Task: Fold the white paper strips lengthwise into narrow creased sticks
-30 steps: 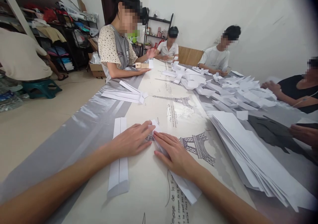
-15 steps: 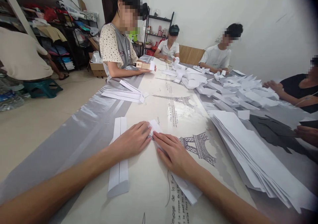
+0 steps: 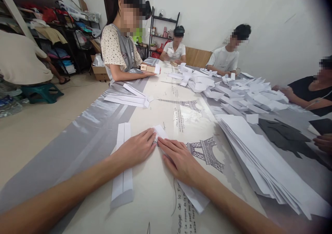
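- Cluttered shelves (image 3: 59,36) stand at the far left of the room; a person (image 3: 20,59) in a beige top sits before them on a green stool (image 3: 41,92).
- Grey cloth (image 3: 49,154) covers the table, with a pale runner (image 3: 147,199) on it, printed with towers and writing.
- On the near left, a creased strip (image 3: 122,183) of white paper lies lengthwise, passing beneath the left arm.
- Farther off, some narrow white strips (image 3: 127,100) fan out from one end; beyond them a person (image 3: 120,57) in dotted sleeves holds a small wooden piece (image 3: 148,69) with white paper at its end.
- The left hand (image 3: 138,146) has its fingers outstretched and close together, tips at the upper end of the folded paper (image 3: 194,196).
- That folded paper slants on the runner from between the fingertips down to the right, partly hidden.
- The right hand (image 3: 180,156) rests over it, fingers extended side by side, thumb a little apart.
- Two people in white tops sit at the far end.
- Right of the runner, white paper pieces (image 3: 243,93) lie heaped, with a stack of long sheets (image 3: 259,158) nearer and dark sheets (image 3: 282,133) beside it.
- At far right sits a person (image 3: 308,92) in black.
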A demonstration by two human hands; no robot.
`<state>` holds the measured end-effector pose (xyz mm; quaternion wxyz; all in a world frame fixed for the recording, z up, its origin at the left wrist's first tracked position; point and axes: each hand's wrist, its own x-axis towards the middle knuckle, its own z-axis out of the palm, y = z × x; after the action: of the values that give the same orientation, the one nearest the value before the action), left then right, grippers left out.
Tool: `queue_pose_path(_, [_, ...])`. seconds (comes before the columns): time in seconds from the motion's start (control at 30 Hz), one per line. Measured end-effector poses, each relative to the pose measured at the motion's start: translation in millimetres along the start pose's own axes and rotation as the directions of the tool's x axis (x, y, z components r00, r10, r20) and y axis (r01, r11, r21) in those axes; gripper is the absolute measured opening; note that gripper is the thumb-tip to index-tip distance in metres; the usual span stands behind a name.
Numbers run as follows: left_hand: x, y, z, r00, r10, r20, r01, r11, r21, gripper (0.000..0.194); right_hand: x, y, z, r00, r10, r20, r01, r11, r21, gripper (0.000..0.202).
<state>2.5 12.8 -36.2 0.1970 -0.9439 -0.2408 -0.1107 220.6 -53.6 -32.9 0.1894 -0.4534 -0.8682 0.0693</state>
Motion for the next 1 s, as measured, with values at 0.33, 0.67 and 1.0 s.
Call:
queue_pose_path(0.33, [-2, 5, 0.6, 0.999, -0.019, 0.026, 0.02, 0.999, -0.047, 0.025, 0, -2, -1, 1.0, 0.008, 0.017, -0.008, 1.0, -0.023, 0.052])
queue_pose_path(0.67, [-5, 0, 14.8, 0.998, -0.01, -0.068, 0.001, 0.99, -0.139, 0.041, -1, 1, -2, 1.0, -0.014, 0.025, 0.014, 1.0, -0.003, 0.053])
queue_pose_path(1.0, [-1, -8, -4.5, 0.999, -0.047, 0.019, 0.051, 0.954, -0.296, 0.04, -16, -5, -11, 0.999, -0.041, 0.004, 0.041, 0.999, -0.018, 0.045])
